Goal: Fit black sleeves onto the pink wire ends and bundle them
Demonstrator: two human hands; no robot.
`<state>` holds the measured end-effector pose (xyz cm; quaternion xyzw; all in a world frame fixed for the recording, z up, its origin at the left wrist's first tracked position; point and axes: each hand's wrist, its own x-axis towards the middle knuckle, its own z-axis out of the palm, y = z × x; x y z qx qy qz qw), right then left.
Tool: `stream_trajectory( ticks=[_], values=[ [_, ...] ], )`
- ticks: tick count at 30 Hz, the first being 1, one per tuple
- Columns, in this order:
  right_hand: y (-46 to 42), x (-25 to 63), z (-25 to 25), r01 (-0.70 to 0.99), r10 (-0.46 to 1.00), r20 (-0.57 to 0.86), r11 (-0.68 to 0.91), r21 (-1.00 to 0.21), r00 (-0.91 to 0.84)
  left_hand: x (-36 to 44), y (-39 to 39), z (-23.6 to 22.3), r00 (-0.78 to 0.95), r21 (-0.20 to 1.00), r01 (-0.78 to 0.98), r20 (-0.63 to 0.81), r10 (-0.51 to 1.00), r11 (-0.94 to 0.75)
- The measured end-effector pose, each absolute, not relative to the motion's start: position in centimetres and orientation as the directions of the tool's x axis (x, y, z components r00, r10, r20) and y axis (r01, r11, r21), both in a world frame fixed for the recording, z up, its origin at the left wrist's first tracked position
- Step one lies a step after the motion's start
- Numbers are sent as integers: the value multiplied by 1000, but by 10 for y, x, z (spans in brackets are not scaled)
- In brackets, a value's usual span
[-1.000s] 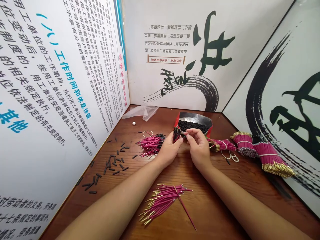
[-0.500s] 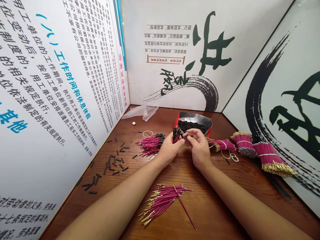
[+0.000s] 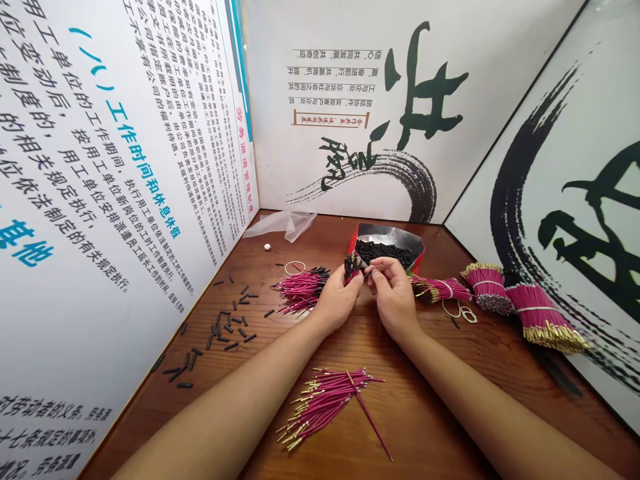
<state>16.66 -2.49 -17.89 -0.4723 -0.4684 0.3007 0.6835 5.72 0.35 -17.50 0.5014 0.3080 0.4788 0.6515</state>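
My left hand (image 3: 336,301) is closed around a small bunch of magenta wires (image 3: 353,265) whose upper ends carry black sleeves. Close beside it, the thumb and forefinger of my right hand (image 3: 395,297) pinch a small black sleeve (image 3: 368,272), partly covered by the fingers. To the left of my left hand lies a pile of magenta wires with black sleeves (image 3: 300,288). Below my hands, loose magenta wires with gold-coloured ends (image 3: 325,403) lie spread on the table, one set crosswise. Behind my right hand stands a red-edged box (image 3: 420,257) of black sleeves.
Loose black sleeves (image 3: 227,327) are scattered on the table's left side. Tied wire bundles (image 3: 543,317) stand along the right panel, with white rubber bands (image 3: 465,313) near them. A clear plastic bag (image 3: 295,225) lies at the back. White printed panels enclose the table.
My right hand has shifted slightly left and its fingers have tilted over the sleeve, which shows less now. My left hand keeps the bunch in nearly the same place.
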Motion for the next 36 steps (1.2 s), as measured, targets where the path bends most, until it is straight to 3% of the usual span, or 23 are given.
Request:
stream_trajectory(
  ticks=[29,36],
  values=[
    [-25,167,-176,23,823,365,395,-918,435,59,6,-179,331,954,-293,154,931,-54],
    [-24,168,-177,-39,880,268,306,-951,392,58,5,-178,318,956,-265,207,925,-123]
  ],
)
